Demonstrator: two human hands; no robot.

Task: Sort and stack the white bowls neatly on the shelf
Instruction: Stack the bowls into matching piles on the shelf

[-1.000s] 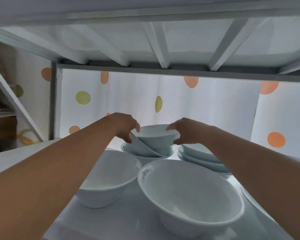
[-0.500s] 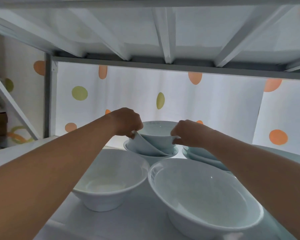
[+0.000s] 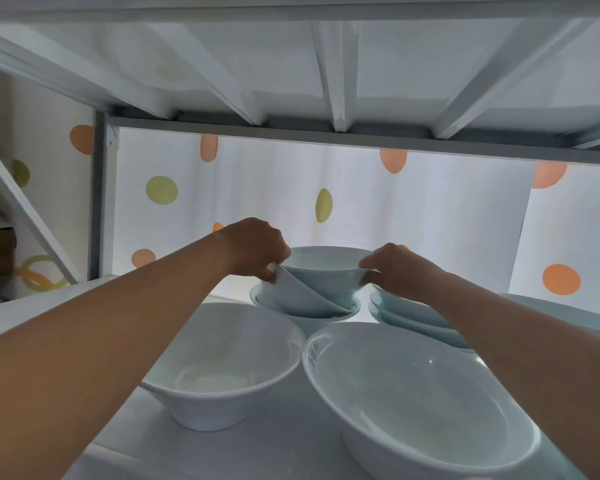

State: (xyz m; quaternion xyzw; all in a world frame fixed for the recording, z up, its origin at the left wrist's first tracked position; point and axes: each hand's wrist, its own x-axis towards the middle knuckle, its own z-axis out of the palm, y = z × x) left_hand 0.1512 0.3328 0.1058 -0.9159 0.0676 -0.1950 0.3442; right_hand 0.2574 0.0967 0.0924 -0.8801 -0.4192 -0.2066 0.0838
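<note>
At the back of the white shelf (image 3: 281,445) sits a pile of small white bowls. My left hand (image 3: 257,249) pinches the rim of a tilted bowl (image 3: 302,294) leaning in the pile. My right hand (image 3: 392,270) grips the right rim of the upright top bowl (image 3: 326,268). Both rest in a wider bottom bowl (image 3: 309,315). Two large white bowls stand nearer me, one at the left (image 3: 219,365) and one at the right (image 3: 416,400).
A short stack of shallow bowls (image 3: 413,315) lies behind my right forearm, and another rim (image 3: 568,313) shows at far right. The upper shelf's slats (image 3: 336,77) hang low overhead. A dotted curtain (image 3: 413,209) closes the back; a grey post (image 3: 99,195) stands left.
Both hands have closed on the rims of the back pile's bowls. The camera has tipped and moved closer, so the near bowls look larger.
</note>
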